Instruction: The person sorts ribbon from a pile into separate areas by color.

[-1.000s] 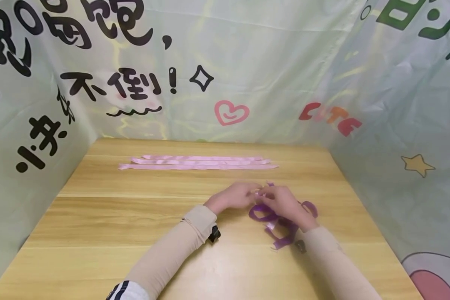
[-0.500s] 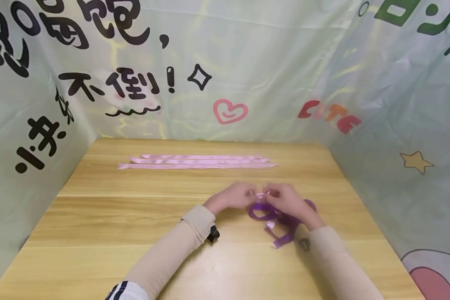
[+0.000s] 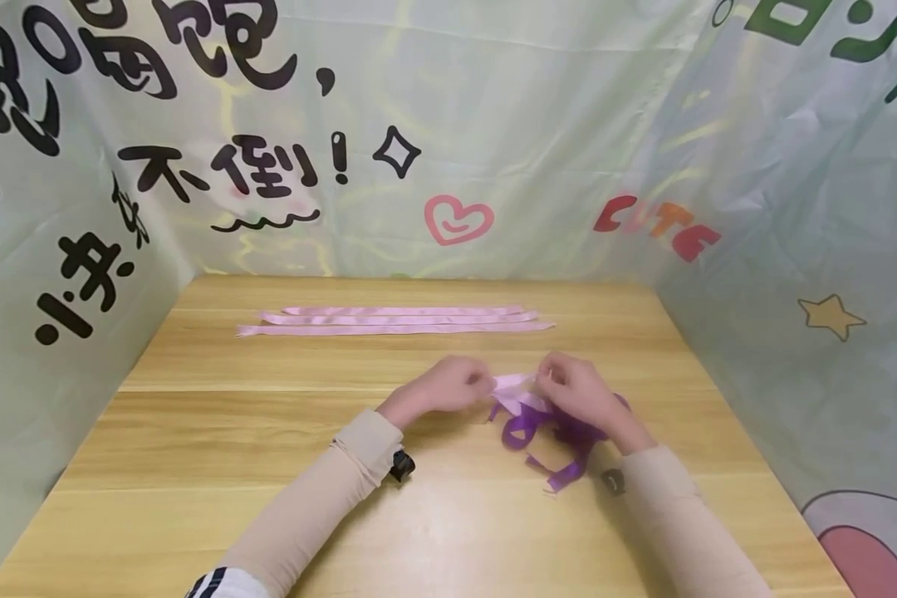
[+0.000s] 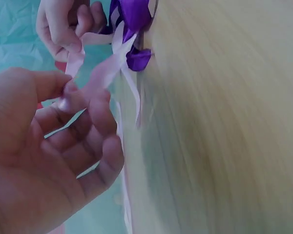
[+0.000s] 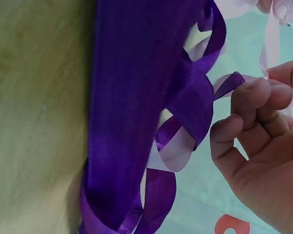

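Note:
A light pink ribbon point(image 3: 514, 389) stretches between both hands above the right half of the table. My left hand point(image 3: 448, 384) pinches one part of it between thumb and fingers; in the left wrist view the pink band point(image 4: 105, 73) runs away from those fingertips. On the other side, my right hand point(image 3: 577, 392) pinches the same pale ribbon with thumb and fingertips. Tangled with it below the right hand are loops of purple ribbon point(image 3: 568, 475), hanging down to the tabletop. In the right wrist view a wide purple band point(image 5: 136, 87) fills the middle, with the right hand point(image 5: 266, 156) beside it.
Several pink ribbon strips point(image 3: 396, 330) lie straight, side by side, across the back of the wooden table point(image 3: 217, 432). A printed fabric sheet point(image 3: 553, 166) hangs behind the table and along its sides. Dark wrist devices point(image 3: 402, 466) sit under the cuffs.
My hands were close together and have drawn apart, the left one moving left. More pink ribbon now shows stretched between them, and the purple loops have shifted slightly.

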Demonstrator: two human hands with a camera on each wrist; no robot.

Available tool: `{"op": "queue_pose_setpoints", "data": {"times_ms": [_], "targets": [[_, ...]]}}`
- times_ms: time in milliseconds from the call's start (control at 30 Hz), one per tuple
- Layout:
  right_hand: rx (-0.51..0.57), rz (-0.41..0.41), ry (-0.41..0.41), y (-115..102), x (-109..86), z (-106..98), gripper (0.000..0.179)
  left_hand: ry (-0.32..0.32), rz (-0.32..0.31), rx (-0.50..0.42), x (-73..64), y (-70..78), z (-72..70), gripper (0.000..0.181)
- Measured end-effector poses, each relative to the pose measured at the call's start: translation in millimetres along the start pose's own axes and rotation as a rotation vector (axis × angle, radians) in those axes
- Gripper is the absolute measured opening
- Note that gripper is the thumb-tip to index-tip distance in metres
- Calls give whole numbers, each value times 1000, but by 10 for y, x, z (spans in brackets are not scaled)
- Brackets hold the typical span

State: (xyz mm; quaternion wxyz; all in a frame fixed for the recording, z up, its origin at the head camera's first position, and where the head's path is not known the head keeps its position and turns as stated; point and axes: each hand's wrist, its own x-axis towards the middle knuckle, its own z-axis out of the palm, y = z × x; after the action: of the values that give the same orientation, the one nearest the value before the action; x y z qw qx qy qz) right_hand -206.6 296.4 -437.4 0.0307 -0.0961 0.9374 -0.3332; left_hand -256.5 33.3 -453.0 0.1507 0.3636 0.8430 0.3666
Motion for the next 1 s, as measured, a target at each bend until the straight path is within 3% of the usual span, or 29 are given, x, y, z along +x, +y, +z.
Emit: {"op": "queue_pose_setpoints", "data": {"times_ms": [233, 533, 833, 1000], "targets": [[-18, -24, 4, -66, -4, -42, 26, 94, 18, 57, -185, -68, -167, 38], [-79, -69, 12, -104, 7, -52, 23, 234, 37, 218, -464, -269, -449, 36], [-101, -58, -36, -157, 52, -56, 16, 304, 12, 268, -736, -475, -724, 30], [-94, -47, -48, -131, 84, -66, 22, 319, -32, 253, -909, -539, -844, 30]]}}
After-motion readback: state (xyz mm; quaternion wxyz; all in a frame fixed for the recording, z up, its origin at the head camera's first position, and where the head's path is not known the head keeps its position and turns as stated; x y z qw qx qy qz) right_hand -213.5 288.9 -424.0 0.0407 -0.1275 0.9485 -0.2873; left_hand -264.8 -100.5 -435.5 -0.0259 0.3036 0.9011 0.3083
